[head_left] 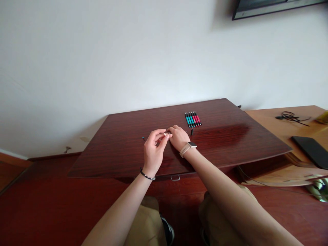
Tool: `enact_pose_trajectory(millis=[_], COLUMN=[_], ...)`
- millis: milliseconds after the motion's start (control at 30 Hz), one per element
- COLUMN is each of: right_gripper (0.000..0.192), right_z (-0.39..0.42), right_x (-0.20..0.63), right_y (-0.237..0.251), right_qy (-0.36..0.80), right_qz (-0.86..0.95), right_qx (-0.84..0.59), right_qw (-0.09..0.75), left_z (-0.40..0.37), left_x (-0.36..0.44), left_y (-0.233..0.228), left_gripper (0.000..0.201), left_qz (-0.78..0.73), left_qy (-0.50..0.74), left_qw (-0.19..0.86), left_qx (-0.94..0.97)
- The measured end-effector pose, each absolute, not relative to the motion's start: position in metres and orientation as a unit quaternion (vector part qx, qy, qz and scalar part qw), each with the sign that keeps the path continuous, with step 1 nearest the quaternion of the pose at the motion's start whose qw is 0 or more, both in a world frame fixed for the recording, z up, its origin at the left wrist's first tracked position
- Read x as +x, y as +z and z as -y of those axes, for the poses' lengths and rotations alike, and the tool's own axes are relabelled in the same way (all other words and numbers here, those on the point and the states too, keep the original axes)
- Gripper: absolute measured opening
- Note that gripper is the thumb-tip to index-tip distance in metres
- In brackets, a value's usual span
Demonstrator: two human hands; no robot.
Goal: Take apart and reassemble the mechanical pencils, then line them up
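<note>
- A small teal piece (142, 138) lies alone on the dark tabletop (107, 153), left of both hands; it looks light enough that a sweep of the left forearm could knock it off the near edge.
- The left hand (153, 150) stands on its edge with the wrist raised, thumb and forefinger pinched narrow on a small pale bit (165, 135) at their tips. With so little held, I judge it could slip and roll away.
- The right hand (178, 137) lies palm down, fingers curled toward the left fingertips and touching or nearly touching them. Whether its grip holds anything I cannot tell; the fingers hide it.
- A loose black piece (191, 131) lies just right of the right hand, so a drawn-back wrist might flick it.
- The row of teal and red pens (193, 119) sits behind, near enough to scatter.
</note>
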State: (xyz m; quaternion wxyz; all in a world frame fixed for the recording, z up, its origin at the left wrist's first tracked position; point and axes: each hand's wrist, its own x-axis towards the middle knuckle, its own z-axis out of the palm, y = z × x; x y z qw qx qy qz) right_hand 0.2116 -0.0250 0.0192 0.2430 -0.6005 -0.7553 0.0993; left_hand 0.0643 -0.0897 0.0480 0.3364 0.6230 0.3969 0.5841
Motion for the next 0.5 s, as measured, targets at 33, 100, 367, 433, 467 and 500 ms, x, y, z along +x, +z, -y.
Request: enact_pose_trajectory(millis=[33, 100, 367, 433, 467, 500], right_gripper=[0.025, 0.024, 0.012, 0.01, 0.01, 0.009], right_z=[0.024, 0.023, 0.031, 0.034, 0.036, 0.038], right_x=[0.212, 0.213, 0.216, 0.216, 0.216, 0.216], right_y=[0.019, 0.019, 0.02, 0.02, 0.019, 0.019], right_qy=[0.1, 0.102, 0.169, 0.197, 0.211, 0.227], right_qz=[0.755, 0.754, 0.728, 0.716, 0.709, 0.701], right_qx=[-0.6, -0.6, -0.563, -0.526, -0.504, -0.481], right_qw=[0.244, 0.245, 0.353, 0.415, 0.446, 0.476], left_z=[0.09, 0.091, 0.089, 0.086, 0.084, 0.082], left_x=[0.064, 0.065, 0.064, 0.062, 0.061, 0.06], left_y=[0.049, 0.05, 0.047, 0.044, 0.043, 0.041], left_gripper=[0.026, 0.024, 0.019, 0.02, 0.021, 0.021], left_qz=[-0.396, -0.393, -0.378, -0.382, -0.389, -0.398], left_qy=[0.587, 0.591, 0.602, 0.603, 0.604, 0.607], left_qw=[0.343, 0.352, 0.355, 0.349, 0.342, 0.336], left_qx=[0.617, 0.609, 0.607, 0.607, 0.605, 0.6])
